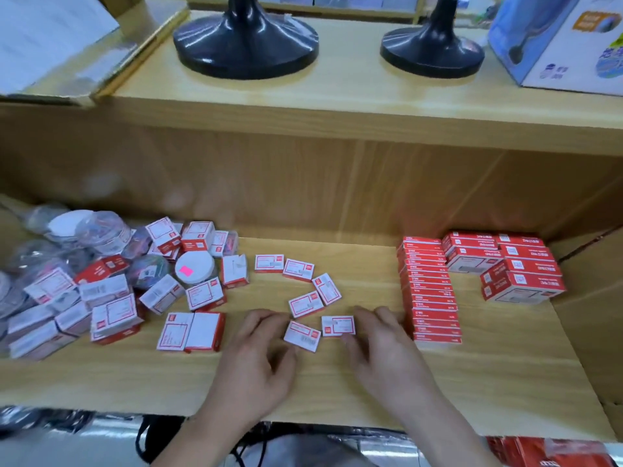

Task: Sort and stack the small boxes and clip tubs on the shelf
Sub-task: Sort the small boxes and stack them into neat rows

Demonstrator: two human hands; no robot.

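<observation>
Along the left end of the wooden shelf sprawls a jumbled heap of small red-and-white boxes, mixed with clear clip tubs and a white-lidded tub that has a pink sticker on its lid. Toward the right end, a tidy row of flat red boxes runs from front to back, and bigger red boxes are stacked in the back right corner. Four loose boxes lie label-up in the middle. Near the front edge, my left hand curls finger and thumb round the left end of a tilted box. My right hand pinches the right end of the neighbouring box, and these two boxes lie just beside each other on the shelf.
</observation>
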